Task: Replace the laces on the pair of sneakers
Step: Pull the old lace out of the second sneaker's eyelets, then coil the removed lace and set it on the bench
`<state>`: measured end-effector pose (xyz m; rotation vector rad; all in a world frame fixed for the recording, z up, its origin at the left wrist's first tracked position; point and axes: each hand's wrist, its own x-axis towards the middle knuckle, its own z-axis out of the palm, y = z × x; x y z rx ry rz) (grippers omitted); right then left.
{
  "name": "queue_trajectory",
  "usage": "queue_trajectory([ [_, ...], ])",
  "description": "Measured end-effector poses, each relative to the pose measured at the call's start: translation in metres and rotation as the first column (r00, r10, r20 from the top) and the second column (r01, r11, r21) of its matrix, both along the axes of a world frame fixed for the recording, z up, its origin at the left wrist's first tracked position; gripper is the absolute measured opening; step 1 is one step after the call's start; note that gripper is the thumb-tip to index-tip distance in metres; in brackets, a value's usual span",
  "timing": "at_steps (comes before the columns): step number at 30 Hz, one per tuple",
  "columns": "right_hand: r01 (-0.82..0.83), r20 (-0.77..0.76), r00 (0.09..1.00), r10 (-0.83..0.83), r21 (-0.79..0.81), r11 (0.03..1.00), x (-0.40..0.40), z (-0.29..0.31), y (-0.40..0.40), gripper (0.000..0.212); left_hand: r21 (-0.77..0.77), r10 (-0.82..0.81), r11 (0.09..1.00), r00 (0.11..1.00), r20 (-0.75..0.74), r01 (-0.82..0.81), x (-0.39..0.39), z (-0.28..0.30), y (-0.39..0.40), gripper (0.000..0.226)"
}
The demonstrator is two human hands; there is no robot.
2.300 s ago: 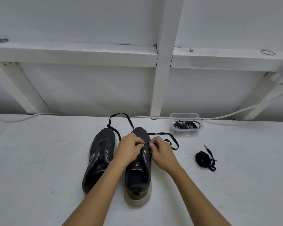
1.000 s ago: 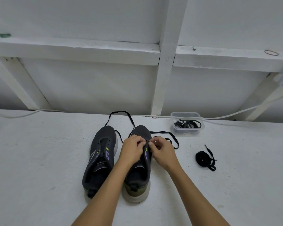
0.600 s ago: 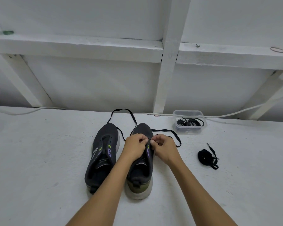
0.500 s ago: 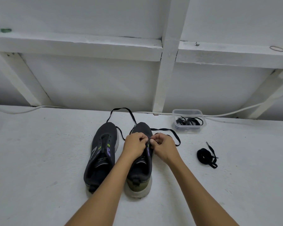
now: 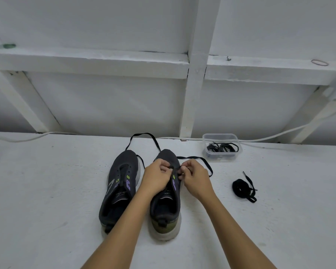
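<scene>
Black lace (image 5: 171,167) crosses the toe end of the right sneaker (image 5: 166,193) at frame centre, short span running left-right between the hands. Left hand (image 5: 157,178) pinches one side, right hand (image 5: 195,176) the other, both equally near. Loose ends trail toward upper frame; left sneaker (image 5: 120,183) unlaced.

dark grey sneakers (image 5: 122,183), purple-green accents; black lace (image 5: 142,135); white table (image 5: 47,191).
</scene>
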<state>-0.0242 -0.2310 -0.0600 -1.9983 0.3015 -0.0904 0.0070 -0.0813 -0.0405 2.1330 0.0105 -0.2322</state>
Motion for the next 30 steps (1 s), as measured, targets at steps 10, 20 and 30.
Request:
queue_trajectory([
  [10,-0.046,0.085,0.996,0.042,0.056,0.997,-0.004,0.017,0.0,0.015,0.17,-0.197,0.97,0.97,0.141,0.173,0.002,0.019,-0.006,0.016],
  [20,0.154,-0.164,0.98,-0.113,0.262,0.953,-0.027,0.048,-0.001,0.041,0.128,-0.131,0.987,0.952,0.278,0.099,-0.019,0.037,-0.001,0.014],
  [30,-0.057,-0.168,0.978,0.122,0.349,0.935,-0.032,0.095,-0.022,0.028,-0.055,-0.165,0.981,0.947,0.276,0.187,-0.026,0.056,0.015,0.016],
])
